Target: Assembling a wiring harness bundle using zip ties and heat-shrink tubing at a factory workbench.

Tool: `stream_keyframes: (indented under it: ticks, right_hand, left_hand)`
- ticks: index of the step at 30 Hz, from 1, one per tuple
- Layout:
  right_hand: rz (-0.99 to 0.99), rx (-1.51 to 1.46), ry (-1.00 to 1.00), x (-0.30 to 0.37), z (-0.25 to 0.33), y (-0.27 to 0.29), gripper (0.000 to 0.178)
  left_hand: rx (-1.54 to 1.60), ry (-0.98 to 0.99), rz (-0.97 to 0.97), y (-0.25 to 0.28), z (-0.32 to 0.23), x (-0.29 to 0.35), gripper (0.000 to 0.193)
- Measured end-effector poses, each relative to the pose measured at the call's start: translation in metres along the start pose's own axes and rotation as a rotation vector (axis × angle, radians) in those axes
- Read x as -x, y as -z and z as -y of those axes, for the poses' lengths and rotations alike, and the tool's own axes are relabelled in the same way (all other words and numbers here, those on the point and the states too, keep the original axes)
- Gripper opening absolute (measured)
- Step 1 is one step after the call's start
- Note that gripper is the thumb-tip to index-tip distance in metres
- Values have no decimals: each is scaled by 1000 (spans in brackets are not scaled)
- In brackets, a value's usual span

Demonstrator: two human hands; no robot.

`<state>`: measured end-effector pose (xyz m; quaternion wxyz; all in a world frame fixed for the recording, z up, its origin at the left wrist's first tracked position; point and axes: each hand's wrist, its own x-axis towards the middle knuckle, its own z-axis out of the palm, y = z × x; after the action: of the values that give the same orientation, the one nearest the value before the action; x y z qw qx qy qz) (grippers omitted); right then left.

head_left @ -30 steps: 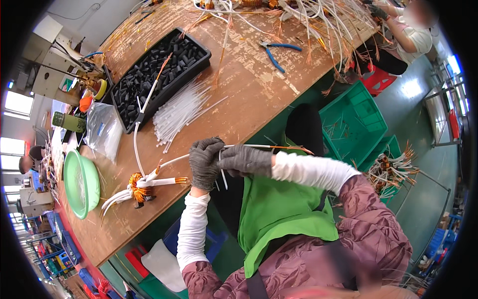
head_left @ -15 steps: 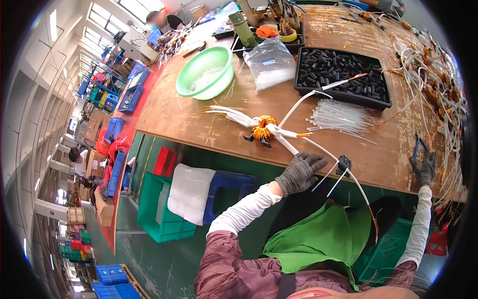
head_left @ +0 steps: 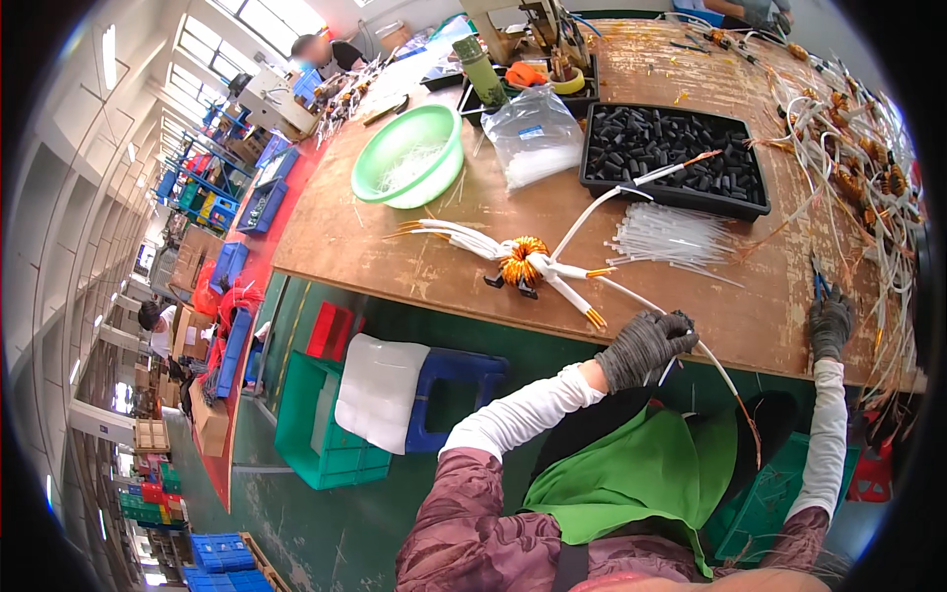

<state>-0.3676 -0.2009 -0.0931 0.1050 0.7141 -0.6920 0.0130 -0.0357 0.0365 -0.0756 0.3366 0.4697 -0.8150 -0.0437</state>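
Note:
A ring-shaped coil (head_left: 524, 260) wound with orange-copper wire lies near the table's front edge, with white-sleeved leads spreading from it. One long white lead (head_left: 715, 367) runs over the edge and hangs down with a bare copper end. My left hand (head_left: 643, 351), in a grey glove, is closed around this lead at the edge; its fingers hide part of it and most of a small dark piece there. At the right, my gloved right hand (head_left: 832, 326) closes on the blue handles of a small pair of pliers (head_left: 820, 280), jaws pointing away from me.
Behind the coil stand a green bowl (head_left: 446, 176) of thin white strips, a clear bag (head_left: 533, 138) and a black tray (head_left: 681, 202) of black sleeves. White cable ties (head_left: 671, 235) lie before the tray. Tangled wired coils (head_left: 848, 183) line the right side. A blue stool (head_left: 464, 380) is below.
My left hand has moved right along the edge, from beside the coil's leads onto the long white lead. My right hand has shifted slightly away from me, and the pliers' handles are closer together.

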Motion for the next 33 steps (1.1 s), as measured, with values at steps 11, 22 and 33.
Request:
stream_keyframes:
  ticks: [11,22,33]
  right_hand:
    - [539,-1635,-305,68,-11,34,42]
    - [-70,-575,896,88,63,129,46]
    - [-39,-176,1075,94,96,121,59]
  left_hand:
    - [41,120,31,-6,-3,8,28]
    - [571,451,105,26,27,-18,31]
    - [666,471,62,8,19,-22,34]
